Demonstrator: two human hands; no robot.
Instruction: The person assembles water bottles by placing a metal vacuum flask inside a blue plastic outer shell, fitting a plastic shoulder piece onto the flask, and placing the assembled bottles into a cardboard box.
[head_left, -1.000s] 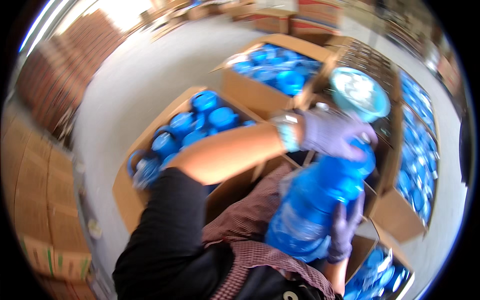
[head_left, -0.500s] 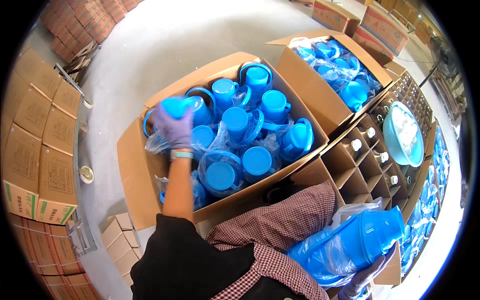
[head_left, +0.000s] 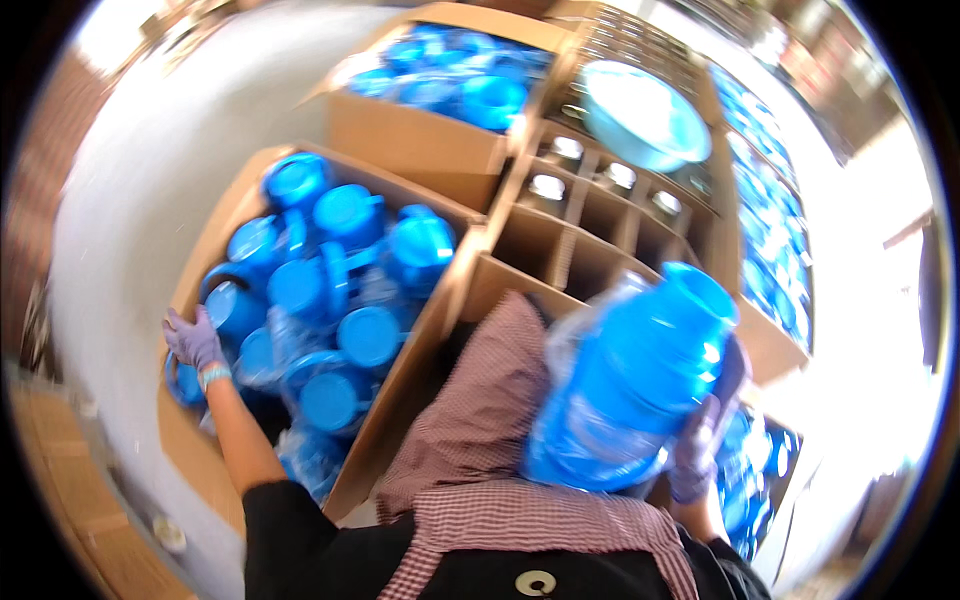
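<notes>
My left hand [head_left: 195,340], in a purple glove, is at the left rim of an open cardboard box [head_left: 245,188]. Its fingers are spread, with nothing visible in them, just above a blue handled piece. Blue plastic cups [head_left: 298,290] with handles fill this box upside down, some in clear plastic film. Against my lap leans a blue thermos casing [head_left: 630,375], its open mouth up and clear film around its lower part. Gloved too, my right hand [head_left: 695,455] grips the casing's right side; part of the fingers is hidden behind it.
A divided carton [head_left: 585,235] beyond my lap holds several silver-topped bottles. On it rests a light blue basin [head_left: 655,140]. Another box [head_left: 415,130] of blue pieces stands at the back, and more bagged blue pieces [head_left: 765,240] lie to the right. Brown cartons [head_left: 65,470] stand at lower left.
My view has turned right. My left hand has moved to the box's left rim; the blue piece at its fingers before is no longer seen there. The casing now stands more upright on my lap.
</notes>
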